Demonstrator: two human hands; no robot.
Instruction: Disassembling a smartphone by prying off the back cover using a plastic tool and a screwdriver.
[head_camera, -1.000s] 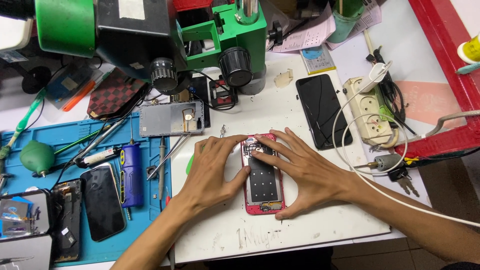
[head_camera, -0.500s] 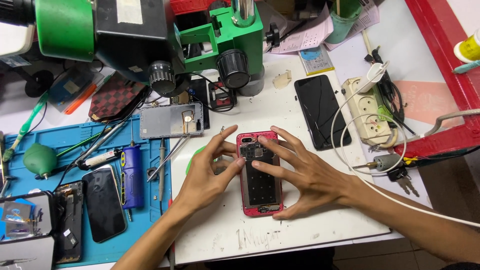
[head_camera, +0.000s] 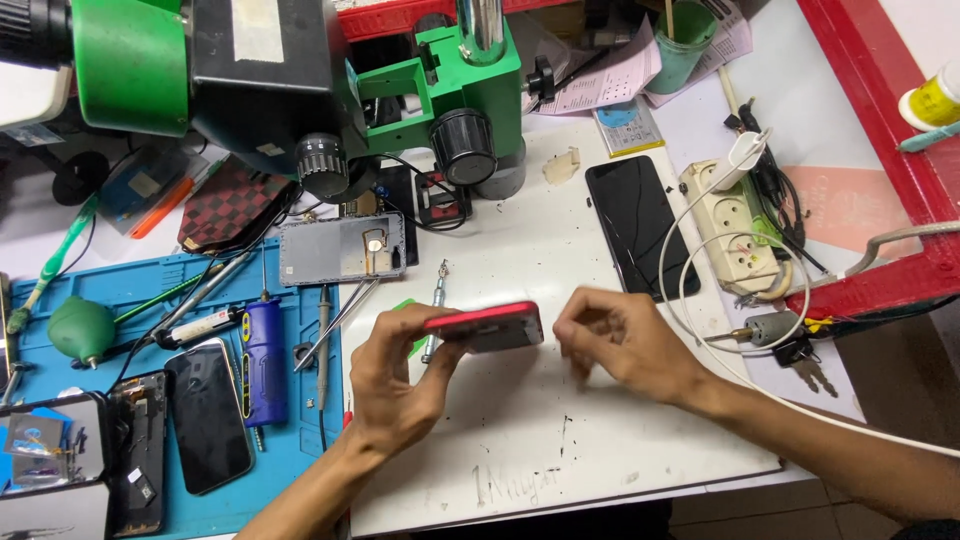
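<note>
My left hand (head_camera: 400, 375) grips a red phone (head_camera: 487, 326) by its left end and holds it on edge above the white table (head_camera: 520, 440), its red side turned up toward the camera. My right hand (head_camera: 625, 340) hovers just right of the phone with curled fingers, blurred, holding nothing that I can make out. A small screwdriver (head_camera: 433, 310) lies on the table behind the phone.
A black phone (head_camera: 640, 225) lies at the back right beside a white power strip (head_camera: 730, 225) with cables. A green microscope stand (head_camera: 440, 90) is at the back. The blue mat (head_camera: 150, 300) at left carries tools, tweezers (head_camera: 340, 320) and several opened phones.
The red phone lay flat under both hands; my left hand has lifted it and tipped it onto its edge. My right hand has come off it and moved right.
</note>
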